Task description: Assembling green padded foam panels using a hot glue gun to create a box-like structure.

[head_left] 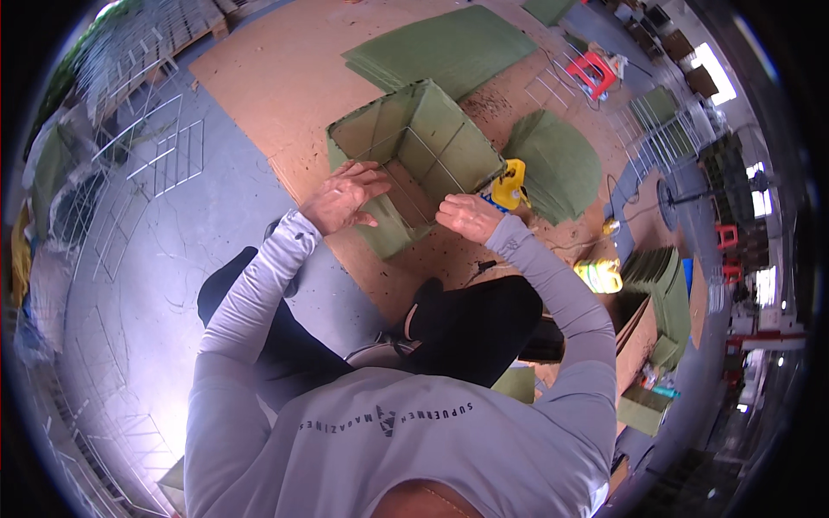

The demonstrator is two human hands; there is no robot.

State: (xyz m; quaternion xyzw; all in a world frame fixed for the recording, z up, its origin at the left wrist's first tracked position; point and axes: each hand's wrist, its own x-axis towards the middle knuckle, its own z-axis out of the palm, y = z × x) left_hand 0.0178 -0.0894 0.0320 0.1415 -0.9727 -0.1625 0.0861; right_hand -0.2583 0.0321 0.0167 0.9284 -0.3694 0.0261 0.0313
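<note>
In front of me on brown board stands an open box (453, 142) of green sheet panels around a thin metal wire frame. Its near side has a loose-looking green panel (393, 231) angled outward. My left hand (345, 197) lies over the box's near left edge, fingers stretched and thumb apart. At the near right corner, my right hand (469, 216) has its fingers curled and pinched at the frame's edge. What exactly lies between those fingers is hidden. Just beyond the right hand is a yellow object (511, 183) with a blue part.
Stacked green sheets (449, 52) lie beyond the box, with another green pile (557, 164) to its right. Wire frames (177, 160) stand at the left. A yellow-and-white container (598, 276), more green panels (661, 293) and a red stool (591, 73) are on the right.
</note>
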